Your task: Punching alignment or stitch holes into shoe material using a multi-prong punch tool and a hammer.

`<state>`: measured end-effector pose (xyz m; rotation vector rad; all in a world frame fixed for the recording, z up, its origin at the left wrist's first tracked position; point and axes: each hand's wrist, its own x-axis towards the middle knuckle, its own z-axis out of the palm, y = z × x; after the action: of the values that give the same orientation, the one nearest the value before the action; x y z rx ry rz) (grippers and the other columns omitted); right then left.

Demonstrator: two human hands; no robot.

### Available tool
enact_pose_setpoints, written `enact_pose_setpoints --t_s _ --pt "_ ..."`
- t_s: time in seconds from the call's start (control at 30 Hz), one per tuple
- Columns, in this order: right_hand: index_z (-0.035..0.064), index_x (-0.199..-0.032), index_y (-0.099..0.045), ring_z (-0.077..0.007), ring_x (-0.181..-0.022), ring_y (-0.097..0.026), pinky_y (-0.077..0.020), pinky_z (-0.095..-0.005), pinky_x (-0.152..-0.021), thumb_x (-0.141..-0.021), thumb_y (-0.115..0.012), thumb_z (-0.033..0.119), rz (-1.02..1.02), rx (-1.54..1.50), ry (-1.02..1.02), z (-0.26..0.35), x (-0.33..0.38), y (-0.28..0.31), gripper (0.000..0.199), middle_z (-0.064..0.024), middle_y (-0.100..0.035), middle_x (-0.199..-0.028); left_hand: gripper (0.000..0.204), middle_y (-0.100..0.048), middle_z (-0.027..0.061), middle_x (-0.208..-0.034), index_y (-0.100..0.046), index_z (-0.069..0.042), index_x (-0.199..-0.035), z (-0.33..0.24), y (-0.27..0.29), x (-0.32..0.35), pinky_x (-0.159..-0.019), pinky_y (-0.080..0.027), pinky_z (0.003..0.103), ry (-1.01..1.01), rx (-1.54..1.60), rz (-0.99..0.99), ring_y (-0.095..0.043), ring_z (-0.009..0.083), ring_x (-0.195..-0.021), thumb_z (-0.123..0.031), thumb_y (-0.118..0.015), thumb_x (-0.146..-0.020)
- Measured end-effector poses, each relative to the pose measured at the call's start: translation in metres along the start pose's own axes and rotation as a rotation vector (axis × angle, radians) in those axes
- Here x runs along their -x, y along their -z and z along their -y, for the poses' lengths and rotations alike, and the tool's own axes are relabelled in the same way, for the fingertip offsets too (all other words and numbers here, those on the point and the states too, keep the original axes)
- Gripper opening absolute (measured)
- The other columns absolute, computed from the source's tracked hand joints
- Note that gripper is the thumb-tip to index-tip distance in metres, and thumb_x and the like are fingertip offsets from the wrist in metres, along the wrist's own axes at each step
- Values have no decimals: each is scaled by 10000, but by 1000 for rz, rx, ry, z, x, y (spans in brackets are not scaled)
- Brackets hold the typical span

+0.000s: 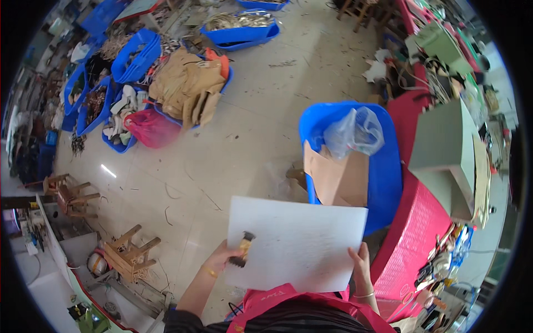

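Note:
A flat white board or sheet point(302, 244) with faint grey marks lies across both hands, in front of my waist. My left hand point(223, 258) is closed at its left edge. Against the board there, the same fingers pinch a small black-and-yellow object point(244, 247) that looks like a brush; its exact kind is unclear. My right hand point(362, 272) grips the board's right edge, thumb on top and the other fingers mostly hidden beneath. Just beyond the board stands a blue tub point(386, 180), holding brown sheet material point(338, 175) and a clear plastic bag point(358, 133).
To my right runs a bench covered in red sheeting point(408, 244), with a grey-green box-like stand point(444, 150) on it. Wooden stools point(130, 252) stand at left. Farther off, blue tubs point(136, 58) and a brown cloth-like pile point(186, 83) sit on the scrap-strewn floor point(222, 161).

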<state>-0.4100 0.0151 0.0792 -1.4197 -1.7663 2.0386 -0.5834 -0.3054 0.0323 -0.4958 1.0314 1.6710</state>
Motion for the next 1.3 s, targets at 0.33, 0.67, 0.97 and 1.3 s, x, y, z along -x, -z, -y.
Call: enact_pose_setpoints --t_s 0.33,0.67,0.97,1.3 --pt "-6 -986 -465 -149 -805 -510 -417 -270 -685 -759 -594 189 551 35 -405 24 -133 -173 326 -75 -531 -880 395 -571 64 -937 -457 -41 -1093 -68 91 61 -703 -480 328 -160 148 -535 -567 192 -815 -97 -583 -722" --pt "-44 -1118 -451 -235 -969 -499 -378 -344 -853 -815 -493 297 593 -444 -642 110 -261 -213 458 -137 -527 -1076 269 -594 66 -842 -528 -54 -977 -306 25 -59 -644 -493 345 -140 -63 -561 -579 209 -720 -165 -582 -738" --pt "-36 -1027 -520 -248 -872 -556 -425 -336 -795 -801 -510 305 604 -506 -580 296 -442 -270 409 -156 -574 -987 220 -611 114 -790 -553 -51 -941 -537 -28 -222 -581 -512 350 -1 -9 -453 -604 225 -648 -197 -545 -776" --pt "-24 -1013 -524 -248 -852 -549 -427 -338 -772 -780 -531 292 297 -554 -444 476 -678 -299 393 -141 -577 -946 244 -616 94 -763 -567 -57 -942 -788 -148 -480 -578 -506 369 -45 -189 -198 -601 239 -622 -223 -567 -764"
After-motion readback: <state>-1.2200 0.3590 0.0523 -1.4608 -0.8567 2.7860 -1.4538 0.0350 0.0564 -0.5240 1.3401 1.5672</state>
